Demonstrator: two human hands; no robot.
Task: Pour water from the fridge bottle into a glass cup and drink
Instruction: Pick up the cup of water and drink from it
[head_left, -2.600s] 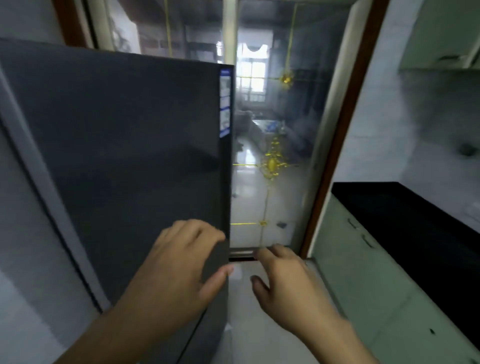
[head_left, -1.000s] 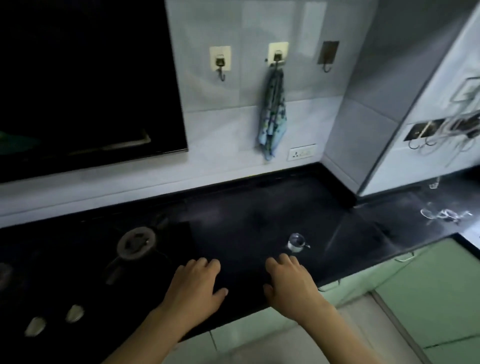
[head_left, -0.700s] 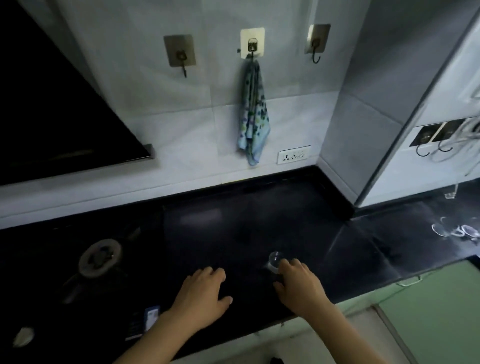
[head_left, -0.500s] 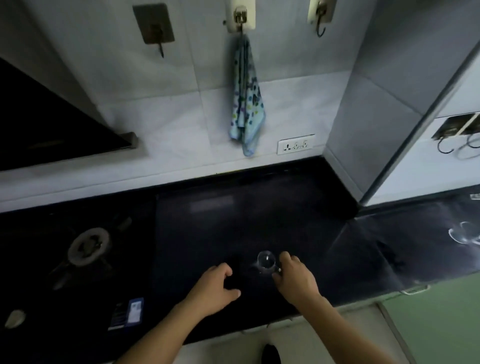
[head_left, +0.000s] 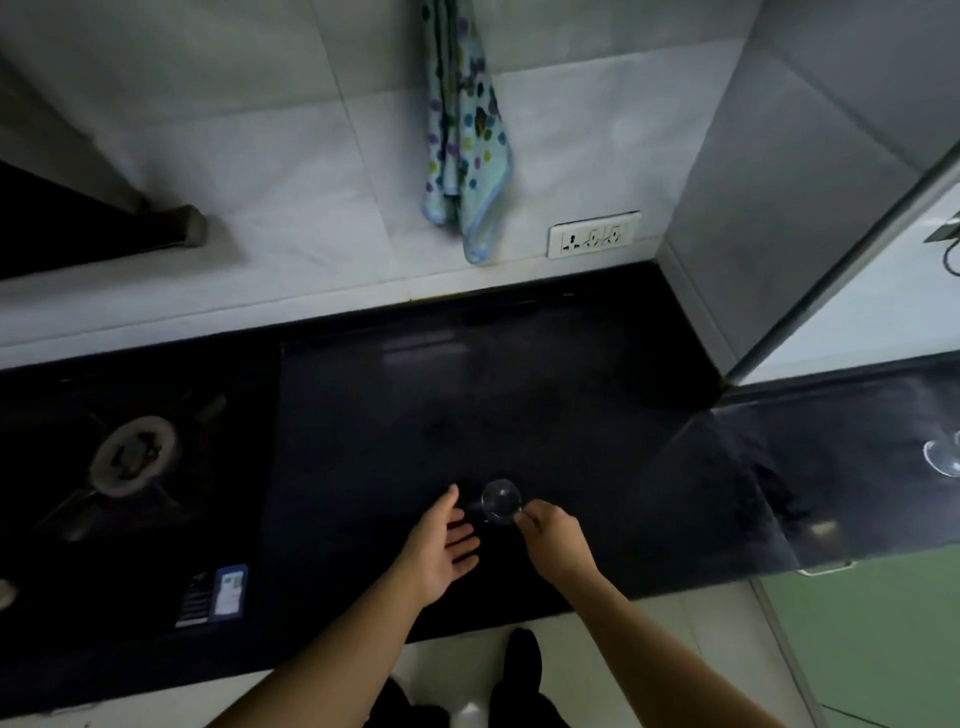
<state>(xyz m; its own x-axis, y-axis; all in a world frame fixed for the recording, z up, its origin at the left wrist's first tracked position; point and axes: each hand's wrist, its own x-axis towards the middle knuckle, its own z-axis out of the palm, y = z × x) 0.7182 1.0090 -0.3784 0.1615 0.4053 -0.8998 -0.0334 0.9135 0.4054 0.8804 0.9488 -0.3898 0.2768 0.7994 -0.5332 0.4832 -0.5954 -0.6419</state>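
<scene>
A small clear glass cup (head_left: 500, 507) stands on the black countertop (head_left: 467, 415) near its front edge. My right hand (head_left: 553, 540) is just right of the cup, fingers pinched on its handle side. My left hand (head_left: 441, 545) is open, palm turned toward the cup, a little left of it and not touching it. No bottle and no fridge are in view.
A gas burner (head_left: 132, 457) sits on the counter's left. A spotted cloth (head_left: 465, 130) hangs on the tiled wall above a socket strip (head_left: 592, 241). Another glass (head_left: 943, 457) rests at the far right. Green cabinet fronts (head_left: 862, 639) lie below right.
The view swung from the fridge door to the counter and tilted down. My right hand reached the cup and closed on its handle; my left hand turned palm-in beside it.
</scene>
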